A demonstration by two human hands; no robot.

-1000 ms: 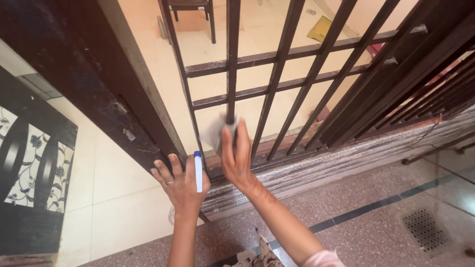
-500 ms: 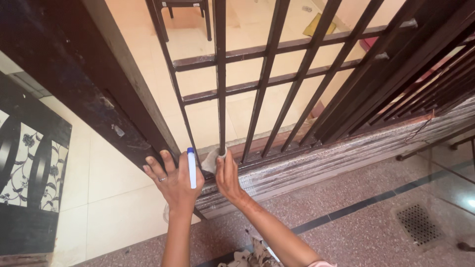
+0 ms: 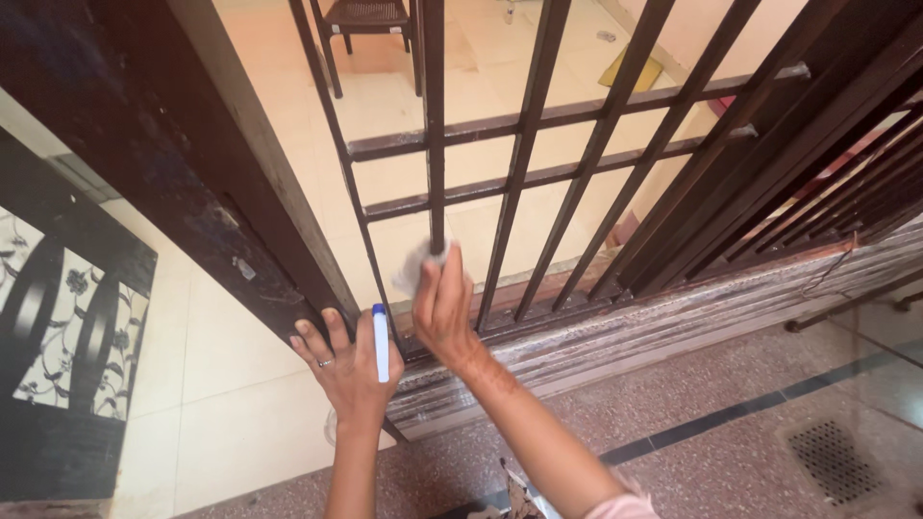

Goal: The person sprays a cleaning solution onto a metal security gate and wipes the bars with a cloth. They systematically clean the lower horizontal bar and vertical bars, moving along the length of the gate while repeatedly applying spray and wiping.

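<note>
Gripping a pale cloth (image 3: 415,264), the right hand (image 3: 444,309) presses it around a vertical bar (image 3: 435,125) of the dark metal grille (image 3: 615,144), low down near the sill (image 3: 673,308); the fingers lie close together, curled about cloth and bar. The left hand (image 3: 348,360) rests with fingers spread against the dark door frame (image 3: 192,173), a white marker with a blue cap (image 3: 381,341) lying across its back edge, how it is held unclear. Both forearms reach up from below. Speckled floor (image 3: 692,442) with a drain (image 3: 835,459) lies this side; pale tiles (image 3: 404,96) and chair legs (image 3: 370,38) lie beyond.
</note>
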